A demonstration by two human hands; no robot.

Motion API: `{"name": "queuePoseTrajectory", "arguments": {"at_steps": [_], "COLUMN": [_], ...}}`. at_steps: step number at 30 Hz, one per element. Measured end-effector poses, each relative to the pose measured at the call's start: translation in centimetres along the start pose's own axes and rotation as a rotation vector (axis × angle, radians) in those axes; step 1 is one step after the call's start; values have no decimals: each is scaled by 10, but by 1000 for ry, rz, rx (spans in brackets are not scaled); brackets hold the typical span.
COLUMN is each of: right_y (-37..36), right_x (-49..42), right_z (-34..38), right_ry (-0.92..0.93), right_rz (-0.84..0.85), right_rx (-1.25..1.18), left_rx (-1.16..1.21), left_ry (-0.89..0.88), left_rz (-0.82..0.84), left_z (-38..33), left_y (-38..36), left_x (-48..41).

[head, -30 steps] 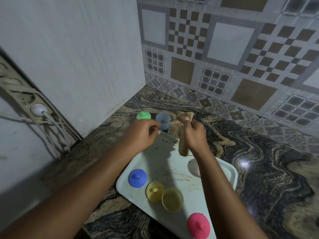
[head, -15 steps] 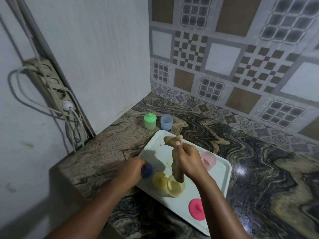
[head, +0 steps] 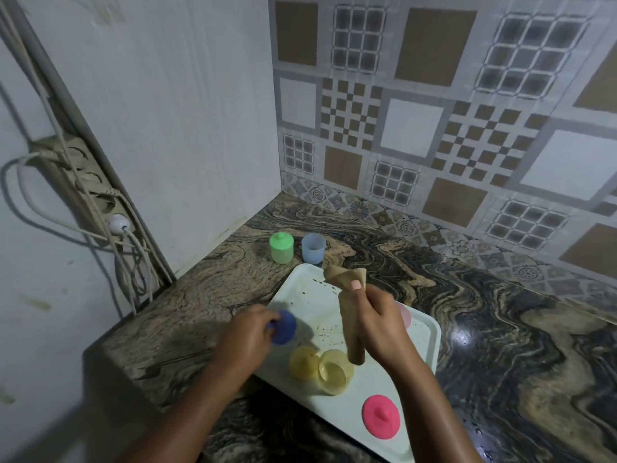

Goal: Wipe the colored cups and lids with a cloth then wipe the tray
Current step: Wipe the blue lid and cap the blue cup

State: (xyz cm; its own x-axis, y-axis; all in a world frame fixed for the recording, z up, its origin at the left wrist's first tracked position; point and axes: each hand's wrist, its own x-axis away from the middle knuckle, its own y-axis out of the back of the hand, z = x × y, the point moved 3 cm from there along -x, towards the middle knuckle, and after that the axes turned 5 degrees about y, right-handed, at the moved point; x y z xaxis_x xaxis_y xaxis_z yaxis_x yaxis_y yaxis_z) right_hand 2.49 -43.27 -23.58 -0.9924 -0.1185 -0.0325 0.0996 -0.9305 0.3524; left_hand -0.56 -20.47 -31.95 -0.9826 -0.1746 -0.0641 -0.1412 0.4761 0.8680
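Fingers (head: 262, 317) of your left hand (head: 247, 342) pinch the blue lid (head: 283, 327) at the left edge of the tray (head: 300, 289). Your right hand (head: 377, 325) grips the rolled tan cloth (head: 350, 332) upright over the tray, its lower end just above the tipped yellow cup (head: 334, 370). The green cup (head: 281, 247) and the blue cup (head: 313, 247) stand on the surface (head: 467, 312) beyond the tray.

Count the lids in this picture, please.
4. A green lid sits on the green cup on the counter; the left hand holds a blue lid; a yellow lid and a pink lid lie on the tray. The right hand may hide another.
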Motion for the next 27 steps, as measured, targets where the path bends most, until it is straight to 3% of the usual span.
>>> {"name": "queuePoseTrajectory", "arguments": {"at_steps": [3, 6, 9, 14, 27], "right_y": [1, -9, -15, -20, -7], "right_x": [7, 17, 22, 22, 30], "right_z": [8, 20, 28, 33, 41], "right_ry": [9, 32, 11, 11, -106], "right_rz": [43, 147, 188, 204, 187], "right_rx": [-164, -301, -443, -539, -725], "left_rx": [163, 413, 778, 1069, 1340], "left_ry": [-124, -111, 78, 244, 372], "left_rz": [-256, -337, -222, -67, 159], "left_z": [-33, -61, -76, -83, -95], "left_y": [46, 78, 89, 94, 98], "left_x": [8, 19, 27, 35, 45]}}
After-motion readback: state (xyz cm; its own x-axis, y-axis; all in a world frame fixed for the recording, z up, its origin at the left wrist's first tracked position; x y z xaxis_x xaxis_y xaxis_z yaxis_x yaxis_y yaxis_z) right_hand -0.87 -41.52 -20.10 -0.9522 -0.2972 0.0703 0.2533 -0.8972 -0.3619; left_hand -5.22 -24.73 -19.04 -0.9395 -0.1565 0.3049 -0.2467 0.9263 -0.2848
